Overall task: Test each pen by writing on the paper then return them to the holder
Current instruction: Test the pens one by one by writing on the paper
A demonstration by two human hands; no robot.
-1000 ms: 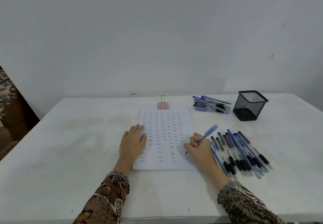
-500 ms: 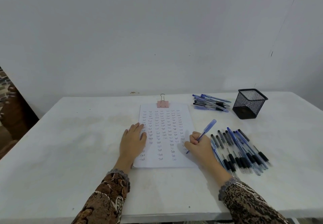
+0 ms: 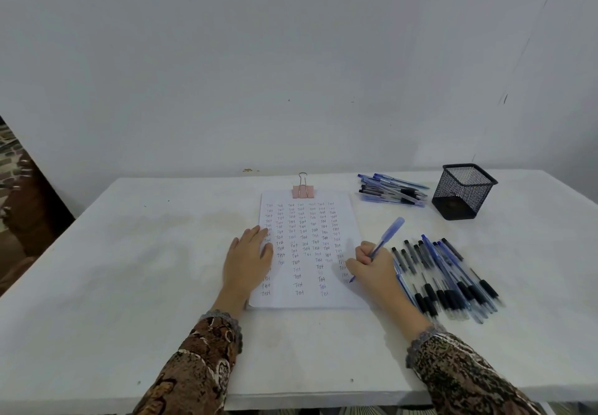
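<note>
**Blue, black and white on the worktop**

The worktop (image 3: 129, 269) is white, the wall (image 3: 291, 58) pale grey. The paper (image 3: 307, 253) is white with rows of dark writing, clipped by a pink clip (image 3: 303, 191). The pens (image 3: 446, 278) are blue and black. The holder (image 3: 463, 190) is black mesh. Both sleeves (image 3: 200, 363) carry a brown, mottled print.

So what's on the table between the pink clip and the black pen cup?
A small pile of pens lies between the pink clip and the black pen cup, seen from the head camera.
</note>
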